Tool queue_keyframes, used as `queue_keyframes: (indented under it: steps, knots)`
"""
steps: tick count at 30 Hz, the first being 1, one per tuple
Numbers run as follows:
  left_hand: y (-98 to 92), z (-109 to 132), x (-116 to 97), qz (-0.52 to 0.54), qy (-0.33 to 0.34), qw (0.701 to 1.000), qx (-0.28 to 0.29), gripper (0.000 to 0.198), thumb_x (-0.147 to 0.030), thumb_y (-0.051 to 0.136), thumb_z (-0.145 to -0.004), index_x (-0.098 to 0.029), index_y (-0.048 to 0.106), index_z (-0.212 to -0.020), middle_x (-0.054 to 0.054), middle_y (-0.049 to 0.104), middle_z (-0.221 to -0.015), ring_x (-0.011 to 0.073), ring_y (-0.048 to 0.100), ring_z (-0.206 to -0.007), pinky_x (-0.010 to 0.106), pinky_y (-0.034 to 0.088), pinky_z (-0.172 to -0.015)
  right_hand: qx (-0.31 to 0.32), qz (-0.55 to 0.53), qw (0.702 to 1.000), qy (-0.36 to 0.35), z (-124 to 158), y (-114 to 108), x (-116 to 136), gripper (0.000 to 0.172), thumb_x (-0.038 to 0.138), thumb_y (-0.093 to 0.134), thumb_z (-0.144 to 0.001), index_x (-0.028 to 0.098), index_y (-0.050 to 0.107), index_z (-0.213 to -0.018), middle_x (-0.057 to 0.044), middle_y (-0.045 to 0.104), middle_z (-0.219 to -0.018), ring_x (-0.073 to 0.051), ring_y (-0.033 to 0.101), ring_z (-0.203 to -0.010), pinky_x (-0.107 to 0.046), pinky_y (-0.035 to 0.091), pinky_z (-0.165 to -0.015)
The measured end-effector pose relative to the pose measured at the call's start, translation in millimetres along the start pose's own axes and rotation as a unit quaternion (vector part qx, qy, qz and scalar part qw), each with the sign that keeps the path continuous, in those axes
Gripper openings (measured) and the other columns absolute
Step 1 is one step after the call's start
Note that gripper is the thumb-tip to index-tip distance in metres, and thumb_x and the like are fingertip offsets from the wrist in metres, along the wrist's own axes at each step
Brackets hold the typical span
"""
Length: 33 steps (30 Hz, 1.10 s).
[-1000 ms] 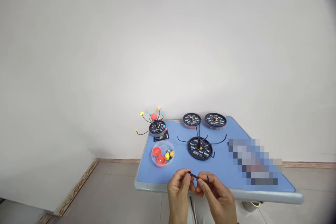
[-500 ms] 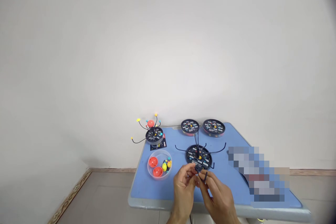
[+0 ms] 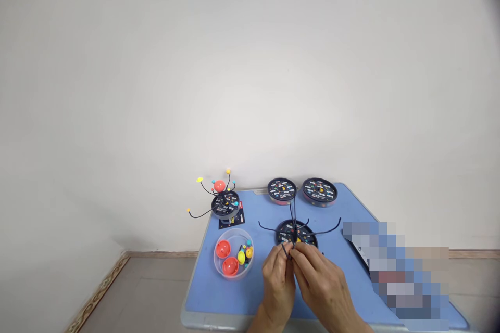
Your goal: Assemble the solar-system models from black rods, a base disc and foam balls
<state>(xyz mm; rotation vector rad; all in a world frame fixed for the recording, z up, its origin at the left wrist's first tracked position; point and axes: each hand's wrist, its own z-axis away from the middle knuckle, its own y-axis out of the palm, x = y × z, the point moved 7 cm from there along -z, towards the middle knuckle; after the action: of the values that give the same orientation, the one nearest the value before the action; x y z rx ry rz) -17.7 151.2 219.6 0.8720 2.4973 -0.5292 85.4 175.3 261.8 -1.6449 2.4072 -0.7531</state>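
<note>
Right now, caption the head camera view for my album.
Left hand and right hand pinch a dark wire at a black solar-system base.

My left hand and right hand pinch a thin bent black wire just above a round black printed disc. Long curved black wires fan out from the disc's centre. It lies flat mid-desk on the blue desk.

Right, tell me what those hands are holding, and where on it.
The left hand and right hand pinch a thin dark wire between their fingers, apparently near one end; the fingers hide most of it.
</note>
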Motion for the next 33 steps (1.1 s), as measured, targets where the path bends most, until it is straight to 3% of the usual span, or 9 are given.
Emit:
queue_keyframes:
  steps: [4, 6, 9, 11, 15, 20, 25, 33]
  knots:
    - [0.0, -9.9, 13.9, 0.073, -0.149, 0.986, -0.023, 0.017, -0.025, 0.057, -0.094, -0.019, 0.073, -0.099, 0.005, 0.073, -0.079, 0.016, 0.069, -0.068, 0.026, 0.06, -0.066, 0.056, -0.049, 0.997, 0.016, -11.6, -7.7, -25.1, 0.025, 0.014, 0.046, -0.095, 0.018, 0.062, -0.114, -0.012, 0.071, -0.105, -0.021, 0.067, -0.092, -0.03, 0.055, -0.072]
    - [2.5, -12.4, 21.7, 0.134, -0.232, 0.963, -0.035, 0.018, -0.032, 0.063, -0.091, -0.019, 0.074, -0.094, 0.003, 0.071, -0.077, 0.014, 0.065, -0.06, 0.025, 0.057, -0.06, 0.128, -0.07, 0.988, 0.052, -23.5, -7.1, -41.1, 0.022, 0.017, 0.049, -0.094, 0.022, 0.062, -0.111, -0.011, 0.07, -0.109, -0.024, 0.065, -0.095, -0.034, 0.054, -0.073]
    - [9.0, -14.5, 26.7, 0.225, -0.303, 0.925, -0.053, 0.019, -0.035, 0.07, -0.084, -0.019, 0.075, -0.09, 0.004, 0.07, -0.086, 0.0143, 0.065, -0.063, 0.025, 0.057, -0.06, 0.264, -0.148, 0.948, 0.094, -36.6, 3.3, -51.3, 0.014, 0.021, 0.054, -0.093, 0.023, 0.066, -0.099, -0.007, 0.071, -0.098, -0.023, 0.063, -0.09, -0.034, 0.052, -0.071]
    - [13.6, -15.1, 27.6, 0.261, -0.328, 0.906, -0.057, 0.018, -0.035, 0.072, -0.082, -0.018, 0.075, -0.089, 0.004, 0.07, -0.086, 0.0147, 0.065, -0.066, 0.025, 0.056, -0.061, 0.312, -0.205, 0.918, 0.132, -39.2, 10.7, -53.6, 0.016, 0.024, 0.052, -0.095, 0.023, 0.067, -0.09, -0.005, 0.071, -0.086, -0.021, 0.063, -0.081, -0.032, 0.051, -0.068]
    - [21.3, -17.5, 26.1, 0.287, -0.365, 0.885, -0.043, 0.019, -0.034, 0.072, -0.08, -0.016, 0.075, -0.086, 0.005, 0.071, -0.082, 0.0132, 0.063, -0.061, 0.025, 0.054, -0.06, 0.311, -0.236, 0.905, 0.167, -38.2, 21.2, -62.3, 0.03, 0.027, 0.046, -0.097, 0.022, 0.065, -0.074, -0.004, 0.069, -0.073, -0.02, 0.061, -0.074, -0.031, 0.047, -0.066]
    - [28.6, -23.7, 29.1, 0.299, -0.408, 0.861, -0.055, 0.029, -0.037, 0.074, -0.078, -0.016, 0.071, -0.097, 0.002, 0.069, -0.073, 0.0143, 0.066, -0.06, 0.025, 0.053, -0.06, 0.308, -0.17, 0.93, 0.104, -48.9, 26.3, -82.7, 0.025, 0.023, 0.047, -0.095, 0.021, 0.07, -0.087, -0.007, 0.071, -0.079, -0.022, 0.06, -0.078, -0.033, 0.046, -0.069]
    - [40.8, -21.7, 44.9, 0.269, -0.415, 0.867, -0.065, 0.025, -0.039, 0.072, -0.078, -0.014, 0.07, -0.085, -0.002, 0.064, -0.061, 0.0129, 0.063, -0.053, 0.023, 0.049, -0.057, 0.347, -0.061, 0.936, 0.001, -58.5, 38.3, -91.3, 0.026, 0.014, 0.048, -0.093, 0.02, 0.071, -0.081, -0.008, 0.071, -0.079, -0.022, 0.058, -0.079, -0.032, 0.043, -0.069]
    - [46.3, -0.4, 65.6, 0.221, -0.434, 0.87, -0.083, 0.03, -0.044, 0.07, -0.077, -0.014, 0.073, -0.082, 0.0, 0.067, -0.061, 0.0159, 0.064, -0.056, 0.026, 0.05, -0.058, 0.386, -0.006, 0.922, -0.012, -46.6, 61.6, -89.1, 0.024, 0.002, 0.053, -0.086, 0.017, 0.067, -0.073, -0.008, 0.07, -0.078, -0.022, 0.056, -0.079, -0.032, 0.034, -0.067]
